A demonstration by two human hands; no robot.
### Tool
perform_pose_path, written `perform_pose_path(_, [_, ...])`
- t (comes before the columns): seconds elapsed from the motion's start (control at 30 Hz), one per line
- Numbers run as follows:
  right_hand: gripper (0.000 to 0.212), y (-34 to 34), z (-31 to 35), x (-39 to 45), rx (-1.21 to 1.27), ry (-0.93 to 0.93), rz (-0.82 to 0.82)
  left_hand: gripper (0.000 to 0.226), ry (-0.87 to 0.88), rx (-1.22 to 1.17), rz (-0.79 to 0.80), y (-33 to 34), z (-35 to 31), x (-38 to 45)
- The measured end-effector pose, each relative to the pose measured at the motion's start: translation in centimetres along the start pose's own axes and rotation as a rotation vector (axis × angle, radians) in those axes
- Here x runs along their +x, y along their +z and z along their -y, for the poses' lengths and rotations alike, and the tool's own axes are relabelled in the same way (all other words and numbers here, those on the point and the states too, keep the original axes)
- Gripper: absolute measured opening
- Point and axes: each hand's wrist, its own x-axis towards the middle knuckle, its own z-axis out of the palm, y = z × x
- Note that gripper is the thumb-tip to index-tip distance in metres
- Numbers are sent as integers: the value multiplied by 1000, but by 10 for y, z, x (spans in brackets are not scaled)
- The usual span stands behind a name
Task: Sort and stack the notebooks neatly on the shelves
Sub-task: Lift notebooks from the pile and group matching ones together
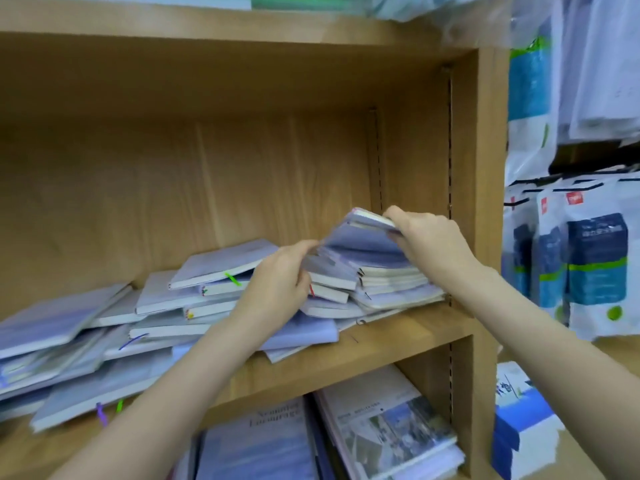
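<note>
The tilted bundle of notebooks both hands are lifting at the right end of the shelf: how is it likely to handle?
The bundle of notebooks probably fans and slips: its books already sit staggered between the left hand and right hand. The smooth covers look glossy, so likely slippery. Each book seems fairly stiff, holding a flat shape while tilted.

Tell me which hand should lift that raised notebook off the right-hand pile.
Right. The right hand already pinches the raised notebook at its upper edge, tilted above the pile. The left hand grips lower notebooks, better placed to steady them.
</note>
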Motion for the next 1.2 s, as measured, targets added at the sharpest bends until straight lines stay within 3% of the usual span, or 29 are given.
perform_pose_path(0.13, [57, 13, -6, 9, 21, -130, 467, 46, 153, 157, -156, 4, 18, -7])
perform_pose_path(0.17, [63, 14, -8, 8, -9, -133, 515, 46, 209, 186, -177, 5, 23, -9])
perform_pose_path(0.23, [60, 14, -11, 2, -47, -139, 460, 48, 236, 213, -179, 5, 29, -13])
perform_pose_path(0.37, [33, 14, -9, -9, -62, -133, 330, 48, 196, 251, -167, 8, 32, -20])
perform_pose_path(0.5, [38, 19, -10, -9, -16, 10, 478, 49, 215, 250, -161, 5, 32, -32])
perform_pose_path(0.6, [33, 19, 0, -7, 50, 11, 502, 50, 167, 299, -202, -14, 41, -45])
perform_pose_path(0.83, [50, -16, 82, 13, 337, -147, 316, 45, -112, 407, -252, -53, 83, -90])
perform_pose_path(1.0, [40, -30, 151, 22, 522, -255, 182, 51, -261, 465, -234, -92, 115, -132])
perform_pose_path(1.2, [30, -17, 242, 40, 628, -411, 175, 46, -416, 491, -189, -146, 163, -190])
